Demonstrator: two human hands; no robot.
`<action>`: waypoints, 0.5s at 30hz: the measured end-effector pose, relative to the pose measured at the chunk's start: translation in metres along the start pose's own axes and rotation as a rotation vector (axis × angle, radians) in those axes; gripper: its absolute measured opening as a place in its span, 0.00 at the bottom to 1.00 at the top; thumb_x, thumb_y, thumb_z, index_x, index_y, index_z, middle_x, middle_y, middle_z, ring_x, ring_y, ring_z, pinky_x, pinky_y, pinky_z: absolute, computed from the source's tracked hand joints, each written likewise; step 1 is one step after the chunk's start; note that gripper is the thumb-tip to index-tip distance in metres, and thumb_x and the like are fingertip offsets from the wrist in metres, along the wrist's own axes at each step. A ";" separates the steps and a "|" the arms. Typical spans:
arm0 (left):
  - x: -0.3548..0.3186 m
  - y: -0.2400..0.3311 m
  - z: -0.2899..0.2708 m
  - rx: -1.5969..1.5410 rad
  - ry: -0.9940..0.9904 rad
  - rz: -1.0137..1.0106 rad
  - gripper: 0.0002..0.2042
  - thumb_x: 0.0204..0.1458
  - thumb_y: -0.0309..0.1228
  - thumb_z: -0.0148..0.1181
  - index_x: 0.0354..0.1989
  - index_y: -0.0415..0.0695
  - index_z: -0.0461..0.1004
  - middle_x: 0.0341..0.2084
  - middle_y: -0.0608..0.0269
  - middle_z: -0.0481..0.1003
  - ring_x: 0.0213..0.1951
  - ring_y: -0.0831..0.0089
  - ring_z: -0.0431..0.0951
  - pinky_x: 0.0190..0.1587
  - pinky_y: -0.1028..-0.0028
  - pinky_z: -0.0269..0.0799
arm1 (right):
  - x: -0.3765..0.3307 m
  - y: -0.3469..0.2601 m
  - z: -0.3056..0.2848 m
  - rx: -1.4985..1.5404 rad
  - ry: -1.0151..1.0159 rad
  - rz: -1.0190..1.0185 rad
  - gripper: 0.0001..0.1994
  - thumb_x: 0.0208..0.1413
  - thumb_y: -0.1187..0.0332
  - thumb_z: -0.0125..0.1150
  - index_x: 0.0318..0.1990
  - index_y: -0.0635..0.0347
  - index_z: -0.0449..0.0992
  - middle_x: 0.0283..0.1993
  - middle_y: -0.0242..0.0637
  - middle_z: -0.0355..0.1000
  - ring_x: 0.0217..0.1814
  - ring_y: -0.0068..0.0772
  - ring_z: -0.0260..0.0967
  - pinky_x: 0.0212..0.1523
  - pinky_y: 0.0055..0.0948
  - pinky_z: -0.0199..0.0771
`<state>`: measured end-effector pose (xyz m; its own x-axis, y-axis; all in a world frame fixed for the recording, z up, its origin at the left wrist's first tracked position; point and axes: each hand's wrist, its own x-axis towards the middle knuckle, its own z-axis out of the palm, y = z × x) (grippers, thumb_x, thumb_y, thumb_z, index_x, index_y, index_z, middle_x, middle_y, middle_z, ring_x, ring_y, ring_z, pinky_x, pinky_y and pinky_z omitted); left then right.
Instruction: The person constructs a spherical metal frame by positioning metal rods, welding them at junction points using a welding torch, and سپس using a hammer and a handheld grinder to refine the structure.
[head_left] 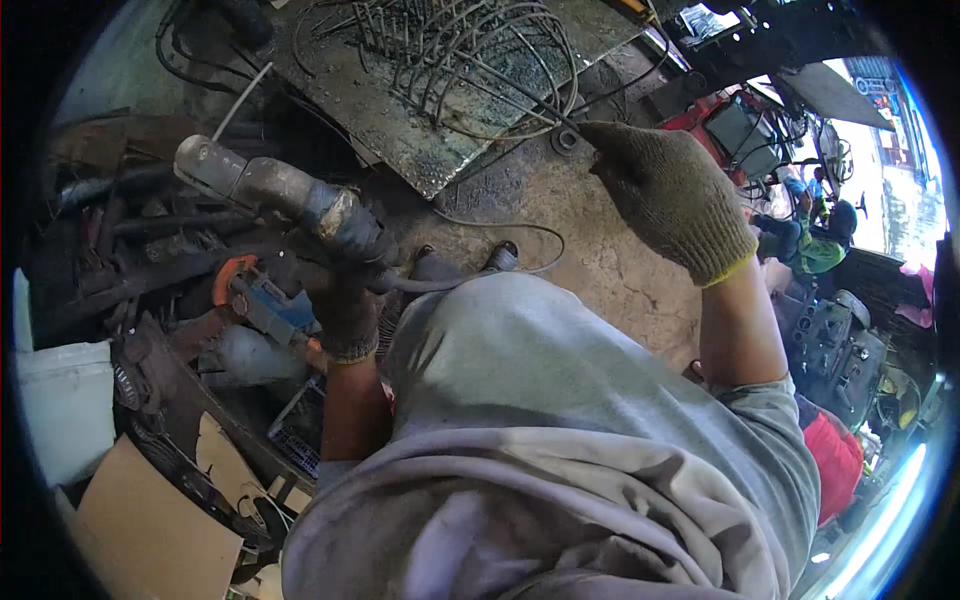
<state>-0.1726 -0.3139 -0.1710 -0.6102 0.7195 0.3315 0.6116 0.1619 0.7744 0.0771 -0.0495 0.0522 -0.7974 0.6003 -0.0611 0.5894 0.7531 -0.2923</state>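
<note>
A heavy, stiff grinder [270,190] is gripped at its rear body by the closed fingers of the gloved left hand [350,290], while a thin, springy wire [520,95] is pinched by the right hand [670,195], best held near its end.

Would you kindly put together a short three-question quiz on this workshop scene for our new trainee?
1. True or false: both hands wear knit work gloves.
2. Which hand grips the grey power tool? A) left hand B) right hand C) neither
3. Fill in: the right hand is raised beside a frame of bent ____ lying on the metal sheet.

Key:
1. True: the left hand wears a dark glove, the right a khaki one.
2. A: its fingers wrap the tool's body.
3. Wire: the wire frame lies on the sheet; whether the glove pinches a strand cannot be told.
</note>
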 end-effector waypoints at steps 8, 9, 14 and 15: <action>0.071 0.005 0.001 -0.582 -0.206 -0.241 0.13 0.57 0.37 0.64 0.45 0.48 0.69 0.33 0.61 0.73 0.32 0.66 0.75 0.28 0.66 0.73 | -0.001 -0.012 -0.002 0.019 0.005 0.106 0.17 0.59 0.62 0.57 0.54 0.51 0.80 0.40 0.47 0.80 0.43 0.51 0.79 0.44 0.46 0.79; 0.076 -0.007 0.002 -0.702 -0.271 -0.288 0.13 0.58 0.37 0.63 0.46 0.48 0.69 0.33 0.60 0.74 0.32 0.63 0.76 0.30 0.63 0.74 | -0.002 -0.017 0.000 0.003 0.001 0.162 0.17 0.59 0.62 0.57 0.55 0.51 0.80 0.40 0.46 0.81 0.43 0.50 0.79 0.44 0.45 0.79; 0.106 -0.021 0.004 -1.611 -0.351 -0.668 0.14 0.62 0.39 0.58 0.49 0.45 0.67 0.36 0.55 0.73 0.36 0.55 0.75 0.42 0.54 0.74 | -0.008 -0.037 0.005 -0.023 0.002 0.294 0.17 0.60 0.63 0.58 0.55 0.51 0.80 0.40 0.43 0.81 0.42 0.48 0.80 0.43 0.43 0.79; 0.109 -0.028 0.006 -1.524 -0.365 -0.617 0.15 0.62 0.40 0.57 0.50 0.44 0.67 0.37 0.55 0.73 0.38 0.56 0.75 0.45 0.55 0.74 | -0.006 -0.043 0.003 -0.066 0.001 0.286 0.17 0.60 0.64 0.58 0.55 0.51 0.80 0.40 0.44 0.81 0.42 0.48 0.80 0.43 0.43 0.78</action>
<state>-0.2536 -0.2356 -0.1598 -0.2821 0.9454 -0.1633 -0.8009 -0.1383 0.5826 0.0559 -0.0866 0.0622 -0.5975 0.7910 -0.1314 0.7975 0.5691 -0.2004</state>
